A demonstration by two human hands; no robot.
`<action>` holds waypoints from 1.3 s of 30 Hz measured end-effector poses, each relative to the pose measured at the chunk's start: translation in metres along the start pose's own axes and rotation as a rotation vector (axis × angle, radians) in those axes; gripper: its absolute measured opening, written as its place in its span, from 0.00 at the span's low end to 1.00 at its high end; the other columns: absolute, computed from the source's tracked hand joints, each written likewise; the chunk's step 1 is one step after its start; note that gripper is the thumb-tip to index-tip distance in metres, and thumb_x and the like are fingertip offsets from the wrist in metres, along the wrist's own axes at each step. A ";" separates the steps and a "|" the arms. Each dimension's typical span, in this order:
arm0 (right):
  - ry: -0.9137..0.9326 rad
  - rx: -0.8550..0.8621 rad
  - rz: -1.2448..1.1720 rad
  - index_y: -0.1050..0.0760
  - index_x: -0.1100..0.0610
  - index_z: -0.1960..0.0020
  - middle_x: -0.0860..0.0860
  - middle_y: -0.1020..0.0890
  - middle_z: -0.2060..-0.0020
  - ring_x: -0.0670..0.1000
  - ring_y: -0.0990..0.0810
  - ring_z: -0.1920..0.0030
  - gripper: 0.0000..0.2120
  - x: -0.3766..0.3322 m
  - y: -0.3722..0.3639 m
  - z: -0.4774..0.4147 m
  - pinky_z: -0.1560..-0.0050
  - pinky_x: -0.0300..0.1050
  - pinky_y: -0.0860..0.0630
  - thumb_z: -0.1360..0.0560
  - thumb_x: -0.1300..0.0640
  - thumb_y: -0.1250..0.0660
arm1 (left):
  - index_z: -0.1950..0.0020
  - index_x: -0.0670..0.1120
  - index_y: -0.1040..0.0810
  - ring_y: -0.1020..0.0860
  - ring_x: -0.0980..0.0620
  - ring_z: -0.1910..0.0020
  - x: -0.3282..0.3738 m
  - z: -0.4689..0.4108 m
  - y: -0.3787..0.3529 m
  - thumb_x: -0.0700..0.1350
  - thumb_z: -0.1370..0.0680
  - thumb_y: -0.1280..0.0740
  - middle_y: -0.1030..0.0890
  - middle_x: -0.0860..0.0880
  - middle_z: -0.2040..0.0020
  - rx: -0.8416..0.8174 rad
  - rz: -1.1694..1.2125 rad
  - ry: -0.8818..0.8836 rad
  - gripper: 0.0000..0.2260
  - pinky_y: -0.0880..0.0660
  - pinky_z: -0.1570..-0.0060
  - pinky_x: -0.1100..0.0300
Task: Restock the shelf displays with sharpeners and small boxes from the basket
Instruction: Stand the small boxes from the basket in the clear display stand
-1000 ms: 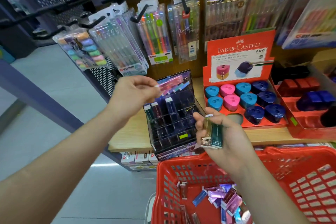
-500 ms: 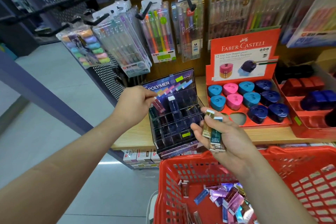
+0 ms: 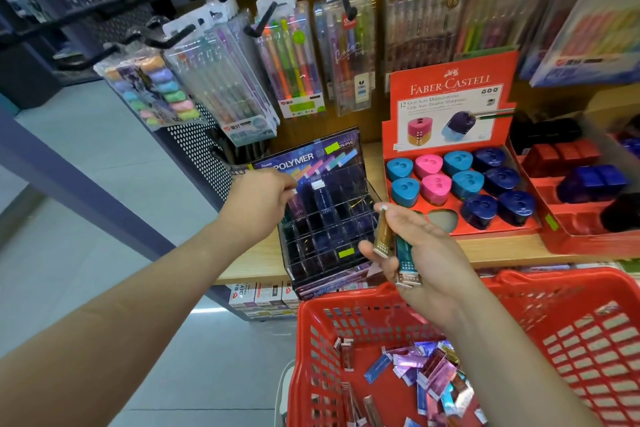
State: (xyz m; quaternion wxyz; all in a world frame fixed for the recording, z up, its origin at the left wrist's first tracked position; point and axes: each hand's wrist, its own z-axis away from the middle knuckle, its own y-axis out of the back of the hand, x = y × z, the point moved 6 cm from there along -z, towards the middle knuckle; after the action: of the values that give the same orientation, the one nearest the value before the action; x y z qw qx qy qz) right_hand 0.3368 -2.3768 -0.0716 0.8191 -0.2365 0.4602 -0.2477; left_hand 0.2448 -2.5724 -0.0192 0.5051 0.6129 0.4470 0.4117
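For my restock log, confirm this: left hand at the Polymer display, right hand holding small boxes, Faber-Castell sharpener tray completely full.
Not full. The head view shows an empty slot in the Faber-Castell sharpener tray. The rest stands: left hand at the Polymer display, right hand holding small boxes.

Wooden shelf [image 3: 502, 248] bearing three displays in a row. Left: dark compartmented rack [image 3: 329, 218], tilted back, headed POLYMER. Centre: red tray [image 3: 498, 230] of teal, pink and blue sharpeners [image 3: 467, 184]. Right, just beside it: second tray [image 3: 568, 218], red, holding blurred red and blue blocks [image 3: 595, 180].
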 end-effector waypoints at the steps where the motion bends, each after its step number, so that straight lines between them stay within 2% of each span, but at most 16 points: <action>1: 0.005 -0.012 0.000 0.21 0.57 0.44 0.55 0.22 0.61 0.53 0.17 0.66 0.09 -0.001 -0.001 0.000 0.81 0.33 0.31 0.22 0.62 0.36 | 0.44 0.46 0.19 0.20 0.43 0.48 0.000 -0.001 -0.003 0.44 0.21 0.35 0.17 0.46 0.48 0.007 -0.019 -0.005 0.08 0.24 0.48 0.48; 4: 0.051 -0.023 0.046 0.22 0.58 0.43 0.54 0.18 0.64 0.50 0.18 0.66 0.13 -0.001 -0.003 -0.002 0.80 0.33 0.32 0.26 0.66 0.32 | 0.50 0.47 0.21 0.21 0.44 0.54 0.000 -0.002 -0.009 0.45 0.22 0.35 0.18 0.47 0.54 0.005 -0.091 -0.023 0.05 0.23 0.53 0.48; 6: 0.081 0.004 0.083 0.22 0.59 0.47 0.53 0.16 0.65 0.48 0.18 0.66 0.12 0.000 -0.001 -0.003 0.79 0.33 0.33 0.29 0.65 0.30 | 0.55 0.47 0.23 0.23 0.44 0.55 -0.003 -0.004 -0.017 0.43 0.23 0.35 0.20 0.48 0.58 -0.016 -0.139 -0.045 0.03 0.23 0.56 0.48; 8: 0.109 0.021 0.112 0.22 0.59 0.50 0.53 0.16 0.63 0.48 0.18 0.67 0.12 -0.001 -0.001 -0.003 0.80 0.34 0.34 0.34 0.61 0.27 | 0.56 0.48 0.21 0.23 0.46 0.54 -0.006 -0.004 -0.021 0.44 0.23 0.34 0.20 0.50 0.56 -0.035 -0.138 -0.021 0.03 0.23 0.55 0.48; 10: 0.135 0.023 0.154 0.21 0.58 0.53 0.52 0.16 0.64 0.48 0.19 0.69 0.12 -0.002 -0.002 -0.002 0.80 0.34 0.35 0.36 0.59 0.26 | 0.54 0.51 0.18 0.21 0.51 0.54 -0.002 -0.002 -0.010 0.47 0.23 0.33 0.18 0.53 0.55 0.018 0.050 0.050 0.05 0.22 0.53 0.52; 11: 0.146 0.023 0.182 0.21 0.57 0.55 0.51 0.17 0.65 0.48 0.20 0.70 0.11 -0.004 -0.002 -0.001 0.80 0.34 0.35 0.36 0.58 0.26 | 0.54 0.51 0.17 0.21 0.54 0.58 0.003 0.000 -0.001 0.47 0.23 0.32 0.17 0.54 0.57 0.032 0.270 0.130 0.05 0.22 0.54 0.55; 13: 0.167 0.028 0.244 0.22 0.55 0.56 0.48 0.17 0.67 0.47 0.20 0.71 0.06 -0.006 -0.004 0.000 0.79 0.34 0.35 0.32 0.59 0.26 | 0.55 0.46 0.15 0.21 0.56 0.65 0.021 0.007 0.007 0.46 0.23 0.32 0.16 0.50 0.61 -0.104 0.827 0.295 0.07 0.22 0.62 0.61; 14: 0.179 0.033 0.270 0.22 0.54 0.57 0.48 0.17 0.68 0.47 0.20 0.71 0.05 -0.007 -0.005 0.000 0.79 0.34 0.35 0.30 0.59 0.27 | 0.55 0.44 0.16 0.22 0.55 0.65 0.033 0.011 0.008 0.47 0.23 0.32 0.16 0.47 0.61 -0.210 1.011 0.320 0.08 0.22 0.64 0.63; 16: 0.206 0.046 0.319 0.22 0.53 0.58 0.48 0.17 0.67 0.48 0.19 0.71 0.05 -0.010 -0.006 0.001 0.79 0.35 0.35 0.28 0.60 0.27 | 0.54 0.42 0.16 0.22 0.54 0.66 0.050 0.017 0.010 0.46 0.25 0.30 0.17 0.44 0.61 -0.337 1.119 0.303 0.08 0.22 0.64 0.65; 21: 0.255 0.026 0.405 0.21 0.52 0.56 0.50 0.16 0.63 0.48 0.18 0.69 0.05 -0.011 -0.011 0.001 0.78 0.36 0.34 0.28 0.59 0.26 | 0.59 0.42 0.15 0.21 0.52 0.66 0.056 0.020 0.009 0.37 0.30 0.27 0.18 0.43 0.65 -0.408 1.238 0.349 0.02 0.21 0.65 0.65; 24: 0.195 -0.007 0.312 0.20 0.52 0.47 0.51 0.15 0.59 0.47 0.20 0.65 0.08 -0.010 -0.011 0.000 0.76 0.37 0.33 0.26 0.59 0.29 | 0.60 0.41 0.16 0.19 0.52 0.66 0.041 0.014 0.018 0.34 0.29 0.28 0.17 0.44 0.65 -0.279 1.294 0.402 0.04 0.21 0.66 0.66; 27: 0.048 -0.054 -0.025 0.25 0.56 0.41 0.58 0.16 0.51 0.49 0.21 0.63 0.14 -0.010 -0.008 -0.002 0.72 0.38 0.30 0.23 0.68 0.38 | 0.58 0.43 0.16 0.18 0.51 0.65 0.005 0.004 0.034 0.36 0.28 0.27 0.16 0.47 0.65 -0.002 1.046 0.422 0.03 0.21 0.63 0.63; 30: -0.015 -0.117 -0.262 0.29 0.58 0.37 0.65 0.20 0.44 0.52 0.18 0.56 0.21 -0.014 -0.005 -0.004 0.66 0.40 0.25 0.25 0.74 0.48 | 0.57 0.46 0.16 0.18 0.52 0.64 -0.014 0.000 0.034 0.41 0.26 0.27 0.17 0.50 0.65 0.124 0.643 0.382 0.01 0.20 0.60 0.60; 33: -0.009 -0.129 -0.281 0.29 0.60 0.36 0.68 0.21 0.44 0.57 0.15 0.49 0.23 -0.016 -0.003 -0.006 0.59 0.44 0.18 0.24 0.76 0.50 | 0.54 0.46 0.16 0.21 0.59 0.62 -0.011 0.001 0.022 0.44 0.25 0.28 0.19 0.55 0.63 0.141 0.437 0.308 0.03 0.27 0.60 0.70; 36: -0.008 -0.099 -0.269 0.31 0.63 0.34 0.69 0.19 0.46 0.62 0.15 0.50 0.20 -0.011 -0.002 -0.008 0.59 0.49 0.17 0.22 0.75 0.49 | 0.53 0.45 0.16 0.20 0.56 0.60 -0.009 -0.001 0.014 0.44 0.25 0.29 0.17 0.52 0.61 0.154 0.380 0.258 0.04 0.25 0.55 0.66; 39: -0.011 -0.063 -0.218 0.30 0.64 0.35 0.64 0.16 0.50 0.60 0.14 0.54 0.16 -0.006 -0.001 -0.007 0.65 0.45 0.18 0.21 0.72 0.44 | 0.53 0.45 0.16 0.19 0.55 0.60 -0.004 -0.005 0.013 0.44 0.24 0.30 0.18 0.52 0.60 0.165 0.343 0.208 0.04 0.23 0.53 0.62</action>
State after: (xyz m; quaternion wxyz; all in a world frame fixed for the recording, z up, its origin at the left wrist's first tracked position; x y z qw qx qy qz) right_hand 0.3277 -2.3752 -0.0703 0.7820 -0.3122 0.4347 -0.3193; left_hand 0.2407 -2.5758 -0.0061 0.3269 0.6735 0.4181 0.5145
